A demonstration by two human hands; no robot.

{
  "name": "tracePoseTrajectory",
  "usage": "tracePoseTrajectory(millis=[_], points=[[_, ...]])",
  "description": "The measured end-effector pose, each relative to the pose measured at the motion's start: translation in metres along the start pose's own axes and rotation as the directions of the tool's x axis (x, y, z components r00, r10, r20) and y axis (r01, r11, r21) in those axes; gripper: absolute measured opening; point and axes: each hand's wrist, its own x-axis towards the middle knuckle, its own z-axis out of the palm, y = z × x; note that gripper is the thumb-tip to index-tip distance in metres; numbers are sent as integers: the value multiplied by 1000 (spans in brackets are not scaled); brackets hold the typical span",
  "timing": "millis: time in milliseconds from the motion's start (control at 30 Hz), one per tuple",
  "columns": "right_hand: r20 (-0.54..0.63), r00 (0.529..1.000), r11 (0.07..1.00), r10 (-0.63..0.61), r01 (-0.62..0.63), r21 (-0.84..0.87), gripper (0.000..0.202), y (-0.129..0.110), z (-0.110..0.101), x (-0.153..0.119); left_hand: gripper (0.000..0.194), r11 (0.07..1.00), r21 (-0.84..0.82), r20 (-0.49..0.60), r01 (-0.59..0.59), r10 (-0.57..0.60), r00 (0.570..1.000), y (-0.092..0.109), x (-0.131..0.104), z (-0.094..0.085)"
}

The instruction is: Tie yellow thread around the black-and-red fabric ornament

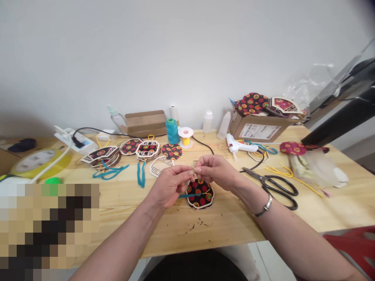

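Note:
Above the middle of the table, my left hand [173, 182] and my right hand [218, 171] meet, thumbs and forefingers pinched together. Between the fingertips is a thin yellowish cord [195, 162], partly hidden by them. Just below lies a black patterned fabric piece [199, 200] with a pale scalloped rim. A teal tassel [190, 195] with a yellow loop rests across it, its left end passing under my left hand. Behind my left hand is a pale wooden lattice frame [159, 166]. Black-handled scissors [271, 183] lie open beside my right forearm.
Finished ornaments [148, 150] and a fan-shaped stack [101, 157] lie left. Behind stand a teal thread spool [173, 132] and yellow cord reel [186, 137]. A glue gun [241, 146], cardboard box [254, 127] and yellow cords [293, 175] are right. Clear tape [63, 164] is far left.

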Motion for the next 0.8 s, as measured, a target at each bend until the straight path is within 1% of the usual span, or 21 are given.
tracePoseTrajectory(millis=[100, 233, 433, 567, 633, 700, 733, 800], points=[[32, 999, 999, 5, -6, 41, 27, -1, 1, 0, 15, 999, 31, 9, -31, 30, 999, 0, 0, 0], [45, 999, 999, -1, -1, 49, 27, -1, 1, 0, 13, 996, 60, 5, -60, 60, 998, 0, -2, 1], [22, 1000, 1000, -3, 2, 17, 27, 0, 2, 0, 12, 996, 69, -51, -63, 66, 996, 1, -3, 4], [-8, 1000, 999, -15, 15, -46, 28, -1, 2, 1, 11, 995, 80, -95, -66, 74, 993, 2, -3, 5], [-12, 1000, 995, -29, 27, -99, 29, -3, 1, 1, 13, 993, 92, -124, -69, 81, 989, 3, -2, 5], [-24, 999, 978, -39, 33, -206, 31, -6, -1, 0, 15, 992, 101, -160, -79, 95, 983, 4, 0, 5], [-35, 998, 956, -51, 38, -291, 32, -7, -2, 0, 15, 991, 106, -177, -85, 103, 979, 4, 0, 4], [-52, 994, 872, -96, 58, -486, 32, -10, -5, 0, 17, 988, 118, -199, -99, 122, 972, 5, 1, 4]])
